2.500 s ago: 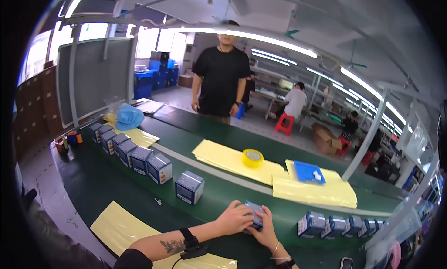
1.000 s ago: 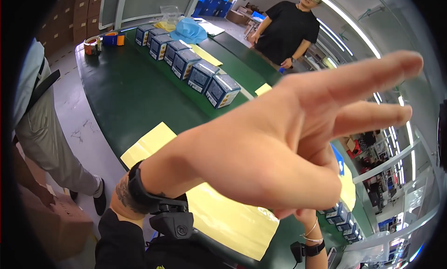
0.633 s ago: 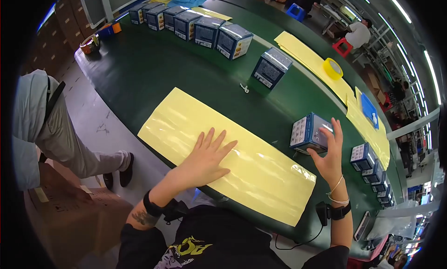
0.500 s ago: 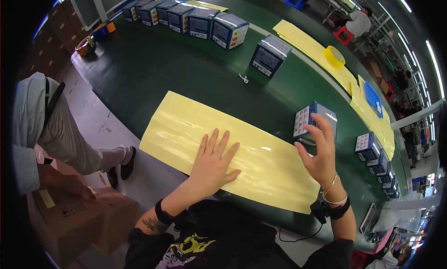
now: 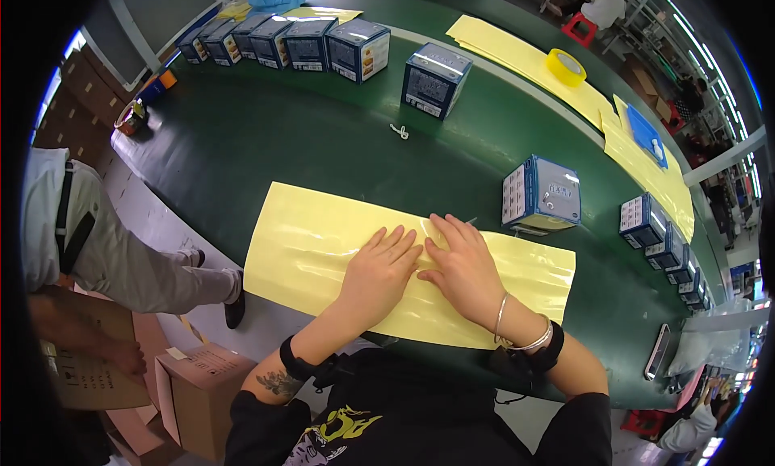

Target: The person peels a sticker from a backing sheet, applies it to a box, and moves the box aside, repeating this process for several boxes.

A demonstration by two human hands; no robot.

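A long, glossy yellow sheet (image 5: 303, 248) lies flat across the near side of the green table, its near edge overhanging slightly. My left hand (image 5: 377, 274) rests flat on the middle of it, fingers stretched forward. Beside it, my right hand (image 5: 464, 266) also presses on the sheet with fingers extended; the fingertips of the two hands almost meet. Just beyond the sheet on the right stands a blue-and-grey box (image 5: 549, 193). A small white twisted piece (image 5: 400, 132) lies on the table farther away.
Several blue boxes (image 5: 307, 46) line the far left, with one more box (image 5: 436, 79) apart. Yellow sheets (image 5: 517, 54) carry a yellow tape roll (image 5: 565, 67). More boxes (image 5: 643, 218) and a phone (image 5: 657, 351) sit right. A person (image 5: 121, 248) stands left beside cartons (image 5: 206, 393).
My right hand has come down and left from beside the box onto the yellow sheet, next to my left hand. The person at left has shifted, and the view has turned slightly.
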